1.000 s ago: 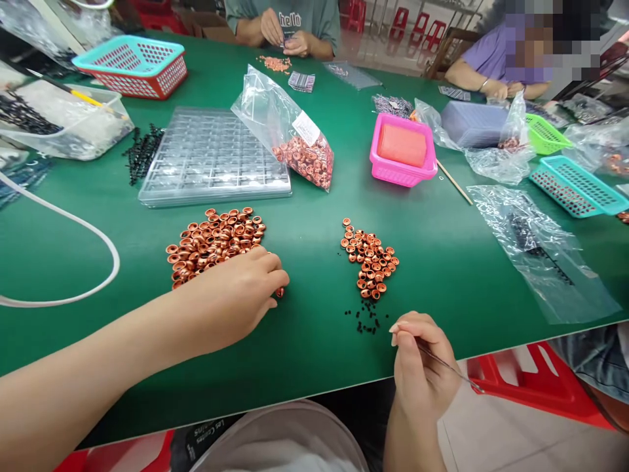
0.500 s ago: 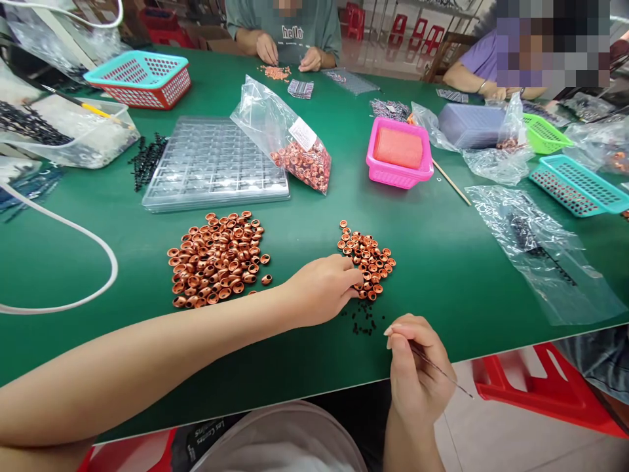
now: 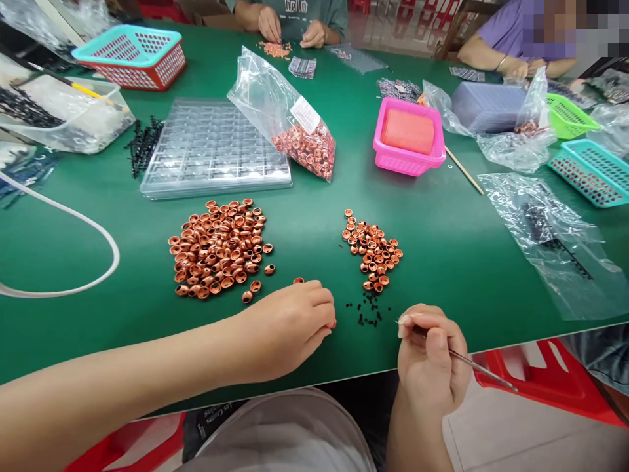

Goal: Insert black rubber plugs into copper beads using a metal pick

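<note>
My left hand (image 3: 295, 331) is closed in a pinch above the green table near its front edge. A bit of orange-red shows at its fingertips, seemingly one of the small copper-coloured cups; the fingers hide most of it. In my right hand (image 3: 432, 357) is a thin metal pick-like tool (image 3: 484, 373), its rear end pointing down to the right. Tiny black pieces (image 3: 369, 311) are scattered just left of that hand. Beyond them is a small pile of copper cups (image 3: 376, 252). The larger pile of copper cups (image 3: 219, 249) is at left, with a few strays near my left wrist.
Behind the piles are a clear compartment tray (image 3: 216, 154), a plastic bag of copper cups (image 3: 304, 144) and a pink basket (image 3: 410, 154). At right are a wooden stick (image 3: 464, 170) and a flat plastic bag (image 3: 555, 242). A white cable (image 3: 98, 233) curves at left. Two people sit opposite.
My left hand has drawn back leftward and toward me from the small copper pile. My right hand has turned, and its tool now sticks out further to the right. The view has shifted slightly.
</note>
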`<state>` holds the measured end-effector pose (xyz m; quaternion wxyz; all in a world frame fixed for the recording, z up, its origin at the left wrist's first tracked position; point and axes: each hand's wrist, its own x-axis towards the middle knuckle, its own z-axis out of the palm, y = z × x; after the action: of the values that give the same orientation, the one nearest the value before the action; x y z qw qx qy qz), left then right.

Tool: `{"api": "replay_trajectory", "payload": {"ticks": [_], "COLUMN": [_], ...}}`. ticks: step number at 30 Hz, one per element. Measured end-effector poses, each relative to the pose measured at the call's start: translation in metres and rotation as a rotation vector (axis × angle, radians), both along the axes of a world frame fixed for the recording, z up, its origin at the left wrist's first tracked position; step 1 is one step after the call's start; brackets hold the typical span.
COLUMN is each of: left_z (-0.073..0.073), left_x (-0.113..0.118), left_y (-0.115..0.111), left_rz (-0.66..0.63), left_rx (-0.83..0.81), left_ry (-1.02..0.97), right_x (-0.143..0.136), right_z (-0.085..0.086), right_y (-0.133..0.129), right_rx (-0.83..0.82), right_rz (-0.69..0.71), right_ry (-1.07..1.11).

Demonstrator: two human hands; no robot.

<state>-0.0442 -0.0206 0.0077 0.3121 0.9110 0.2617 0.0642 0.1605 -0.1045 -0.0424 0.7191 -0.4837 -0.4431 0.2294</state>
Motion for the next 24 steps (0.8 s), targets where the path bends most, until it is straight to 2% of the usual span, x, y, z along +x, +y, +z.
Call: {"api": "replay_trajectory", "payload": {"ticks": [3, 8, 24], "left_z": [-0.012, -0.027, -0.027], "left_x": [-0.003, -0.004, 0.002], "left_y": [-0.008, -0.007, -0.006], "left_rz": [0.025, 0.045, 0.067], "left_rx": [-0.024, -0.036, 0.002], "left_ry": [-0.096, -0.162, -0.152], "right_x": [0.000, 0.000, -0.004], "right_z": [0.002, 0.001, 0.002], "right_y": [0.001, 0.003, 0.007], "right_rx": [-0.021, -0.078, -0.102], "right_rz": [-0.007, -0.036, -0.161], "right_ry": [0.039, 0.062, -0.071]}}
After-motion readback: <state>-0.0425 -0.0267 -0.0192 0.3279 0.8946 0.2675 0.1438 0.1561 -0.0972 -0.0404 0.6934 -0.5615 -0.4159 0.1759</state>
